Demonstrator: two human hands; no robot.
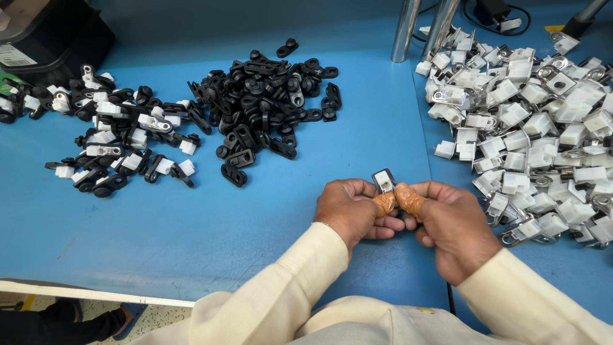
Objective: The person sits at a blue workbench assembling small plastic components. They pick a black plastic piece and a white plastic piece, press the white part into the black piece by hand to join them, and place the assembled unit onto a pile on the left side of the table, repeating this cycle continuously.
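Head view. Item: one small black clip with a white insert (384, 181), pinched between both hands above the blue surface (191, 217). It stood upright, long axis pointing away from the person, rising just above the thumb tips. Left hand (348, 211) and right hand (447, 223) met at the clip, equally near, fingers (408, 199) closed on its lower end, thumbs capped in orange. Black parts pile (268, 102) lay ahead-left; white parts pile (530, 128) at right.
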